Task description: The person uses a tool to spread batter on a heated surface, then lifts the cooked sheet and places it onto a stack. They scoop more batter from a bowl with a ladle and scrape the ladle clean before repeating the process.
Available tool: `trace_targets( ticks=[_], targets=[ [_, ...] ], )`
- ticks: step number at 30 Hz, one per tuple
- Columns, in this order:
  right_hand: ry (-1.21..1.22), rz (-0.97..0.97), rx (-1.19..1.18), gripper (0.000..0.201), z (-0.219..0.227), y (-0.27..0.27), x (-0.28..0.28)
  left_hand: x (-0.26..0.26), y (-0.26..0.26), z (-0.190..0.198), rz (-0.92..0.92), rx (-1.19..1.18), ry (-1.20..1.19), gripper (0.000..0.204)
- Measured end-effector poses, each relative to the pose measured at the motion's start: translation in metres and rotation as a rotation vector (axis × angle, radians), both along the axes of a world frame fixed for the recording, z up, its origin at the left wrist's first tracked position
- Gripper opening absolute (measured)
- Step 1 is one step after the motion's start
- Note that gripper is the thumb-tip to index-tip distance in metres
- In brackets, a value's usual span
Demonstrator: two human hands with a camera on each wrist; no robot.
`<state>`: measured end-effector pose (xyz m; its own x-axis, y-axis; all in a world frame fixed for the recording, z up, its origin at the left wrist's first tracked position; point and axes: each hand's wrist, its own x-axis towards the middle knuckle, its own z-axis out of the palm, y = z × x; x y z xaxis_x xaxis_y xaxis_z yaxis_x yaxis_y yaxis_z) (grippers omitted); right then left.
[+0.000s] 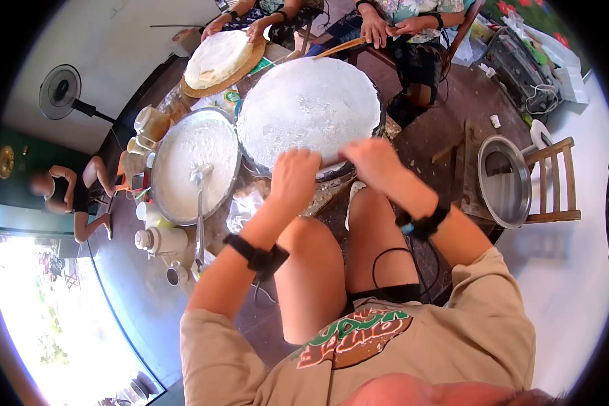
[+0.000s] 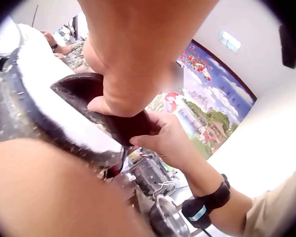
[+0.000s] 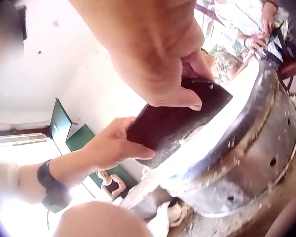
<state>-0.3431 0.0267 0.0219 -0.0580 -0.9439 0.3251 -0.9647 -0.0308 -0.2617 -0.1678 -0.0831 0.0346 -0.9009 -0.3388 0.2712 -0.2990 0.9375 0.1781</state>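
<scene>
Both hands grip a dark, flat scraper (image 2: 119,127) with a curved outline, its lower edge down at a white layer of batter (image 1: 308,111). This layer covers a round griddle (image 3: 237,158), whose metal side shows in the right wrist view. My left hand (image 1: 296,177) holds one end of the scraper, thumb on the near face and fingers behind. At the other end is my right hand (image 1: 379,162), gripping in the same way. In the head view the hands hide most of the scraper, at the griddle's near edge.
Left of the griddle stands a wide basin (image 1: 162,193) of white batter with a metal ladle (image 1: 199,203) in it. Beyond, a person holds a round tray (image 1: 199,89) with pale flat sheets; another holds a wooden stick (image 1: 342,47). A metal basin (image 1: 484,179) is at the right.
</scene>
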Motion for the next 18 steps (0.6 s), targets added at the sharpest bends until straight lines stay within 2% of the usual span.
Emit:
trace_targets(
  ticks=[1,3,7,13,18],
  targets=[
    [0.014,-0.055,0.013,0.02,0.012,-0.011,-0.015,-0.02,-0.01,0.005,0.023,0.004,0.039,0.024],
    [-0.031,-0.037,-0.065,0.019,0.018,-0.046,-0.054,-0.061,-0.033,0.014,0.079,-0.032,0.105,0.023],
    [-0.027,0.018,-0.158,0.022,-0.001,-0.127,-0.117,-0.121,-0.094,0.007,0.237,-0.126,0.0,0.019],
    [-0.032,0.07,-0.205,0.018,-0.025,-0.21,-0.14,-0.145,-0.161,-0.015,0.36,-0.157,-0.127,0.015],
    [0.08,0.053,-0.247,0.011,-0.039,-0.224,-0.142,-0.153,-0.174,-0.033,0.386,-0.122,-0.104,0.013]
  ],
)
